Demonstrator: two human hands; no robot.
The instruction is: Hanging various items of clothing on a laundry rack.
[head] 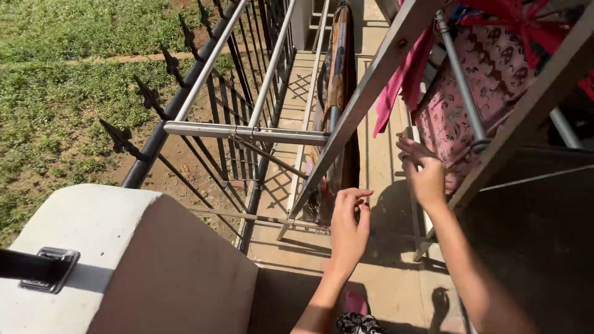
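While we look down from the balcony, our left hand (348,224) hangs in mid-air with the fingers loosely curled and the thumb near the fingertips, half open and holding nothing. It sits just beside the lower end of the slanted metal leg of the drying rack (365,93), close to the dark patterned cloth (337,80) that hangs from a rail there; we cannot tell whether the fingertips touch either one. The left forearm rises from the bottom edge of the view, wrist bent slightly inward.

Our right hand (424,173) is higher and further right, fingers bent and pinched toward the lower edge of the pink patterned cloth (476,93) draped over the rack. The fingertips appear to touch or nip the fabric's hem, though the grip itself is hidden behind the fingers. The right arm stretches up from the lower right corner, elbow low, wrist lifted.

A bright pink garment (399,83) hangs beside the patterned one, and a red piece (520,18) lies at the rack's top right. At the balcony's left edge runs a black spiked railing (185,93), with grass (62,93) beyond it. A pale concrete pillar (124,260) fills the lower left corner, and the tiled balcony floor (383,278) lies in shadow under our arms.
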